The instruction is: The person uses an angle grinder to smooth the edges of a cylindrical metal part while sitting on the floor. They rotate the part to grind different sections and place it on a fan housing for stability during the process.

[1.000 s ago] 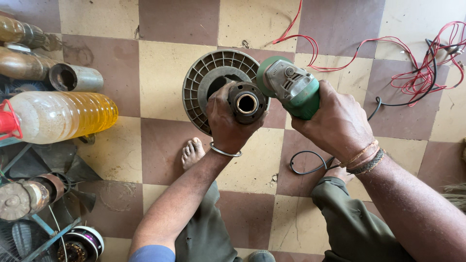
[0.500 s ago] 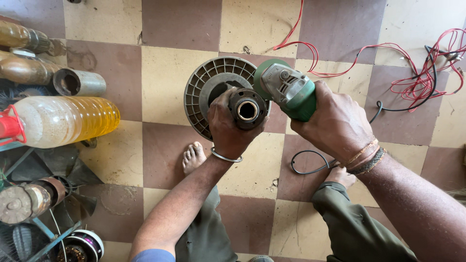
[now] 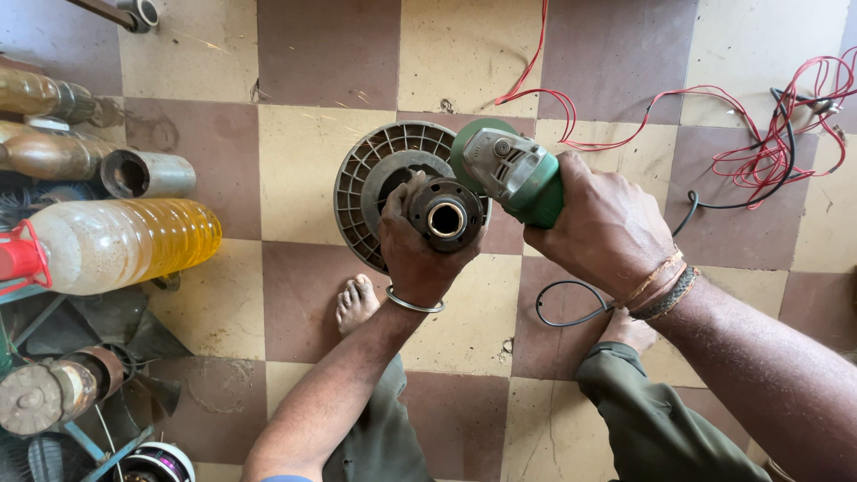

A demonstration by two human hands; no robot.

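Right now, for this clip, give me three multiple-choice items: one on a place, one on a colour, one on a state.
1. Where does the plastic bottle of yellow liquid lie?
A. at the left of the picture
B. by the red wires
C. between the feet

2. What colour is the body of the angle grinder?
A. blue
B. green
C. orange

3. How is the round metal hub kept?
A. flat on the floor
B. on a bench
C. held up in the left hand

Answers:
1 A, it lies on its side among the clutter on the left.
2 B, the right hand grips its green casing.
3 C, fingers wrap it above the tiles.
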